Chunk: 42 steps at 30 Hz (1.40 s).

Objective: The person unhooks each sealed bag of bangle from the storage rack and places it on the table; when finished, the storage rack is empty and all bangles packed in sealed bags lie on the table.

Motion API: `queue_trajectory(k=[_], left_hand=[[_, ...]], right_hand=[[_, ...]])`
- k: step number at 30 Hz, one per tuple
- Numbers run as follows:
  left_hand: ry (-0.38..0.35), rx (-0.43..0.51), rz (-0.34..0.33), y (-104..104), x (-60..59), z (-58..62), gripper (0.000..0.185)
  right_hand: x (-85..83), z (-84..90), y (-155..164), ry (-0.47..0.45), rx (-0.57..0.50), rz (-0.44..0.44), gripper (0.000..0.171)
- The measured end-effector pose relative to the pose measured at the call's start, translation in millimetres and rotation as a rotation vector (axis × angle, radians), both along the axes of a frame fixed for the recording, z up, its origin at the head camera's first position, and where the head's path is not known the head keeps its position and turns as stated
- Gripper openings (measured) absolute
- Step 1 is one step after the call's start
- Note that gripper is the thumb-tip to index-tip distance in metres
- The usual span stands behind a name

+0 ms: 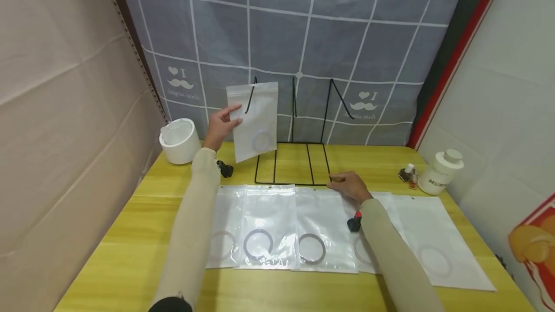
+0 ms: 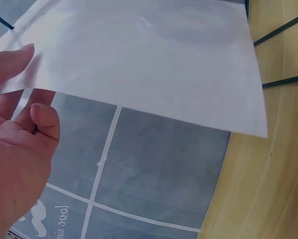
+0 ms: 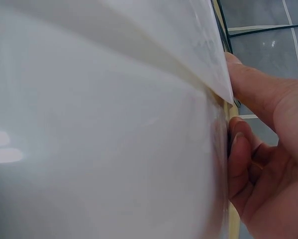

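Observation:
A white zip bag (image 1: 253, 124) with a ring-shaped item inside hangs on the left hook of a black wire display rack (image 1: 310, 162). My left hand (image 1: 220, 126) pinches the bag's left edge; in the left wrist view the thumb lies on the front of the bag (image 2: 139, 64), the fingers behind it. At the rack's front right corner, my right hand (image 1: 350, 186) grips the wire base with thumb and curled fingers. The rack's middle hook (image 1: 294, 97) and right hook (image 1: 340, 97) carry nothing.
Several flat zip bags (image 1: 321, 215), each with a ring inside, lie overlapping along the front. A white round container (image 1: 179, 142) stands back left, a white jar (image 1: 440, 172) and small bottles (image 1: 407, 172) at right. A grey grid cloth (image 1: 277, 37) hangs behind.

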<state>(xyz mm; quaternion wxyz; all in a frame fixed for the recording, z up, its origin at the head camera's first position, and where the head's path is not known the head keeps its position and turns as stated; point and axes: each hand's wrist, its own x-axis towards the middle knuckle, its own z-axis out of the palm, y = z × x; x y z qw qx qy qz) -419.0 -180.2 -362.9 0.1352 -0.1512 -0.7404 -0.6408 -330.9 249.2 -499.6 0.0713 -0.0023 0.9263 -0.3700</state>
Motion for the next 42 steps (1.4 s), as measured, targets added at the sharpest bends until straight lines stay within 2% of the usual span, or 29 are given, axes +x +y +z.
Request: queue_trajectory(k=[3, 7, 11, 13, 17, 24, 30, 33, 36, 39, 42], left_hand=[[0.021, -0.006, -0.002, -2.9, 7.9, -2.6, 0.047], [0.047, 0.008, -0.011, -5.7, 24.4, -4.3, 0.046], [0.062, 0.004, 0.019, -10.4, 46.9, -4.3, 0.043], [0.059, -0.021, 0.047, -13.5, 59.1, -3.9, 0.042], [0.06, -0.067, 0.056, -20.1, 81.7, -2.2, 0.043], [0.098, -0.063, 0.005, -28.7, 116.3, -0.5, 0.043], [0.139, -0.068, -0.032, -38.9, 151.0, 3.2, 0.04], [0.095, -0.025, -0.086, -52.9, 172.0, 3.3, 0.04], [0.004, 0.071, -0.185, -74.0, 192.5, 0.8, 0.041], [-0.145, 0.155, -0.27, -102.4, 207.8, -8.5, 0.042], [-0.32, 0.185, -0.324, -137.5, 213.4, -25.2, 0.043]], right_hand=[[0.1, -0.8, 0.5, 0.009, 0.006, 0.008, 0.06], [1.3, 0.1, 0.5, 0.019, 0.015, 0.014, 0.06], [3.1, 0.7, 0.2, 0.03, 0.015, 0.033, 0.059], [3.3, 0.3, -0.1, 0.03, 0.009, 0.034, 0.058], [3.4, -0.1, -0.5, 0.014, -0.002, 0.037, 0.059], [3.7, 1.6, 0.0, 0.003, 0.004, 0.028, 0.061], [3.7, 2.5, -1.0, 0.012, 0.017, 0.028, 0.06], [4.0, 1.6, -1.5, 0.018, 0.026, 0.034, 0.059], [3.8, 1.2, -2.0, 0.014, 0.022, 0.037, 0.06], [3.0, 1.8, -1.6, -0.001, 0.023, 0.037, 0.062], [2.0, 3.4, -0.6, -0.013, 0.03, 0.029, 0.063]])
